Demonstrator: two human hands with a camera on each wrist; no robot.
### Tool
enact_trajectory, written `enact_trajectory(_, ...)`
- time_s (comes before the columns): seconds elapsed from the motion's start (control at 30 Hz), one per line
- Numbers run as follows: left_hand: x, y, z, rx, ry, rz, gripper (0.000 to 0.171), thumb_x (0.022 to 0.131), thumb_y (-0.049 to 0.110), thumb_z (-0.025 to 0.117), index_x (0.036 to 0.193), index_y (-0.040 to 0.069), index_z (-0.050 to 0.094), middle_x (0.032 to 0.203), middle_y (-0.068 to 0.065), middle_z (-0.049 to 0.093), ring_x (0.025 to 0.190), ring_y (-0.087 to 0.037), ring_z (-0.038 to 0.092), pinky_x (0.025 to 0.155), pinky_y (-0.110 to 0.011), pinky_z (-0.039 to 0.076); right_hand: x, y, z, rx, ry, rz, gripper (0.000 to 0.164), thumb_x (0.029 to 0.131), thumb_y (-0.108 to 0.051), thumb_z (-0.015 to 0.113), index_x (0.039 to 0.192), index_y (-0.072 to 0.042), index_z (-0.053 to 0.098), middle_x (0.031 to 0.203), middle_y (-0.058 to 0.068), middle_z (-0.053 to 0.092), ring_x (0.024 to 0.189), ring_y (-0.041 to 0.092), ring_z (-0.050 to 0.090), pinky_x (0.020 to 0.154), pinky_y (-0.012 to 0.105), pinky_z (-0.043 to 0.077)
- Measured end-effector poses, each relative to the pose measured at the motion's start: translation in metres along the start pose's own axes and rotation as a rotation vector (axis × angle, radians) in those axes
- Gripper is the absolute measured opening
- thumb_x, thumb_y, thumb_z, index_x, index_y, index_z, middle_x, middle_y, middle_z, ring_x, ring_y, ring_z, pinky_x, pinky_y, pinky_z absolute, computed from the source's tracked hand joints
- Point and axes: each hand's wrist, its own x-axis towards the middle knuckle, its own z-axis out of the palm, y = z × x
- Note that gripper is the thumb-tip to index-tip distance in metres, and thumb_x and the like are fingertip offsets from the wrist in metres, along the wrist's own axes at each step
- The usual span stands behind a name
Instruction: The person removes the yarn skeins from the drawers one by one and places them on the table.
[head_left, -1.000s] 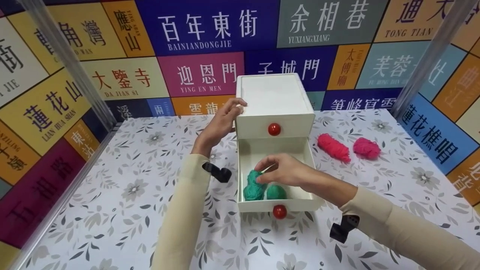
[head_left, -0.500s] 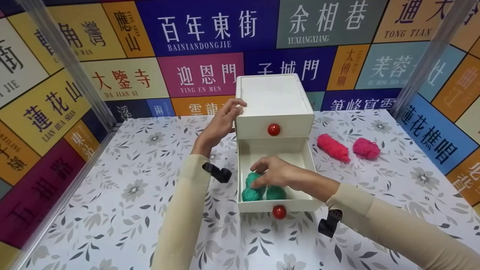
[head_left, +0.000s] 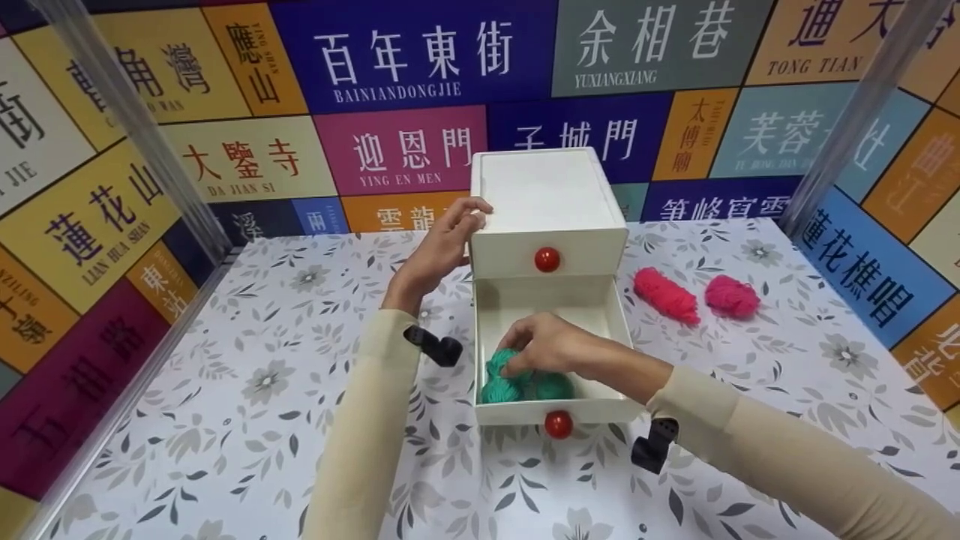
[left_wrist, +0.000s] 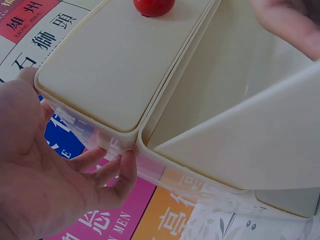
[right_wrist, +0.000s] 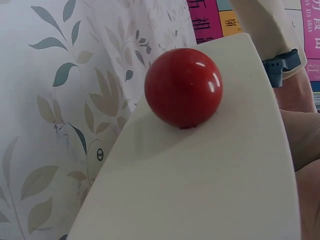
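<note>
A white two-drawer cabinet (head_left: 544,187) stands on the table, its lower drawer (head_left: 607,412) pulled out and its upper one closed. My left hand (head_left: 444,244) holds the cabinet's upper left edge, fingers bent over the top and tips against the clear side wall. Inside the lower drawer, my right hand (head_left: 551,345) pinches a skein of green yarn (head_left: 501,388) between thumb and fingers at the front left. A ball of green yarn (head_left: 555,387) lies beside it, partly behind the hand. In the right wrist view, the drawer front (right_wrist: 200,185) blocks sight of the yarn.
Right of the cabinet lie a red-pink yarn skein (head_left: 665,295) and a magenta yarn ball (head_left: 732,297). Red knobs (head_left: 558,424) stick out from both drawer fronts. Printed panels (head_left: 420,52) close in the floral-covered table (head_left: 247,420) at the back and sides.
My right hand has moved slightly left and down onto the green skein, its fingers closing in; the skein has shifted a little. The left hand stays in place.
</note>
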Motion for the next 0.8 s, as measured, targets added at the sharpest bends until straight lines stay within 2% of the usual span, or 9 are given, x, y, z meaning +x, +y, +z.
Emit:
enact_trajectory(0.13,0.000,0.000,0.000,-0.021,0.002,0.002,0.025,0.109,0.023,0.036,0.130,0.018,0.047,0.126,-0.010,0.052,0.108,-0.024,0.058,0.102,-0.053,0.050,-0.004,0.001,-0.009,0.067,0.037,-0.029,0.024,0.082,-0.014,0.078,0.104,-0.006,0.073,0.100,0.008,0.066,0.091,0.018,0.057,0.074,0.024,0.050)
enact_trajectory(0.23,0.001,-0.001,0.001,-0.038,0.001,0.008,0.025,0.109,0.022,0.035,0.130,0.016,0.046,0.120,-0.009,0.051,0.102,-0.022,0.058,0.096,-0.048,0.053,-0.006,0.003,-0.015,0.122,0.073,-0.050,0.027,0.083,-0.015,0.078,0.107,-0.004,0.071,0.099,0.007,0.065,0.088,0.016,0.057,0.071,0.022,0.051)
enact_trajectory(0.6,0.001,-0.001,0.001,-0.024,0.002,0.009,0.026,0.108,0.022,0.035,0.131,0.015,0.046,0.124,-0.011,0.050,0.105,-0.023,0.058,0.095,-0.046,0.054,-0.018,0.014,-0.029,0.262,0.179,-0.098,0.031,0.085,-0.016,0.078,0.110,-0.001,0.069,0.095,0.004,0.065,0.085,0.014,0.060,0.072,0.023,0.056)
enact_trajectory(0.8,0.002,0.000,0.001,-0.033,0.003,-0.001,0.025,0.108,0.022,0.035,0.130,0.016,0.047,0.127,-0.011,0.049,0.111,-0.026,0.058,0.102,-0.053,0.050,-0.032,0.020,-0.046,0.290,0.212,-0.105,0.036,0.088,-0.021,0.076,0.117,-0.002,0.066,0.102,0.006,0.066,0.089,0.016,0.063,0.080,0.024,0.058)
